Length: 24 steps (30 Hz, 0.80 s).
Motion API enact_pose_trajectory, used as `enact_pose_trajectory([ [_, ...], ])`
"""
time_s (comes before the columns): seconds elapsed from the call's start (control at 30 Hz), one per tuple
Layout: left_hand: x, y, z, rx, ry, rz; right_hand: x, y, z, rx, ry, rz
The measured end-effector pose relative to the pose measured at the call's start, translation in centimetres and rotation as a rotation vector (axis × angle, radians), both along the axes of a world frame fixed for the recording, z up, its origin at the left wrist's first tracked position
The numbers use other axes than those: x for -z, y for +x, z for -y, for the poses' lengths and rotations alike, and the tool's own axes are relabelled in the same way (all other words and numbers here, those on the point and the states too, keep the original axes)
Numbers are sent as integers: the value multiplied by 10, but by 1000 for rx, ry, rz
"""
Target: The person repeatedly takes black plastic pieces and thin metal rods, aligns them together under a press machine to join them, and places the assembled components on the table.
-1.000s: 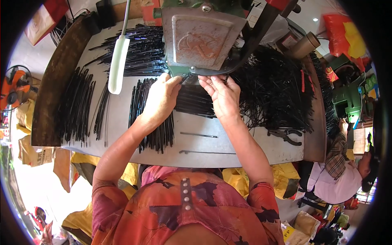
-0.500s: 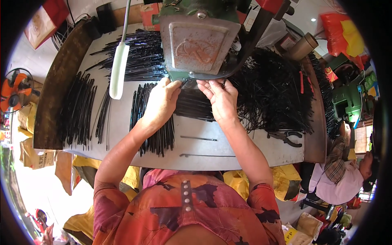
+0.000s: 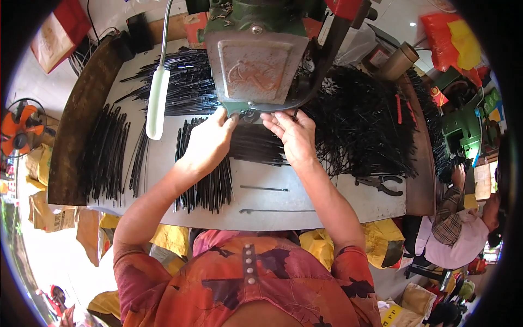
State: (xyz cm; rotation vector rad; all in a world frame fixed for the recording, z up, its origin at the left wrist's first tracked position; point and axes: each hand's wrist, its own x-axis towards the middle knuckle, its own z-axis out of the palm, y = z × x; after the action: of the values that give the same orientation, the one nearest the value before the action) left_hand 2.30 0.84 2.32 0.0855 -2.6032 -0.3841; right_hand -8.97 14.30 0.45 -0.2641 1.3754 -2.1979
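Both hands reach in under the head of a green press machine [image 3: 253, 68] with a worn metal cover. My left hand [image 3: 208, 143] is closed, thumb and fingertips together at the left of the machine's lower end; whatever they pinch is hidden. On the other side, my right hand [image 3: 297, 139] has its fingers bent and thumb pressed close, just below the machine's dark curved arm [image 3: 305, 98]. What it holds, if anything, cannot be made out. Between and below the wrists lie a bundle of thin black strips [image 3: 256, 144] and an upright-lying bundle [image 3: 210, 188].
The metal table [image 3: 321, 218] carries more black strips [image 3: 106, 158] at left and a tangled black heap [image 3: 370, 125] at right. Pliers [image 3: 379, 183] lie near the right edge. A lamp [image 3: 158, 103] hangs left of the machine. Another person [image 3: 457, 234] sits far right.
The whole view has shifted slightly, with the machine now a little further left. My left forearm and elbow have swung outward to the left. Both hands stay under the machine head.
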Motion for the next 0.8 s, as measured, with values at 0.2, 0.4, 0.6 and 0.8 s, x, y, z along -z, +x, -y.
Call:
enact_pose_trajectory([
  [0.2, -17, 29, 15, -102, 1049, 530, -11, -9, -25, -338, 332, -22],
  [0.4, -18, 40, -28, 52, 1650, 591, -11, 22, -4, -630, 215, -41],
  [0.6, -17, 41, -25, 43, 1583, 570, -9, 17, -3, -628, 138, 71],
  [0.8, -20, 37, -13, 195, 1841, 707, -20, 5, -15, -591, 27, 105],
])
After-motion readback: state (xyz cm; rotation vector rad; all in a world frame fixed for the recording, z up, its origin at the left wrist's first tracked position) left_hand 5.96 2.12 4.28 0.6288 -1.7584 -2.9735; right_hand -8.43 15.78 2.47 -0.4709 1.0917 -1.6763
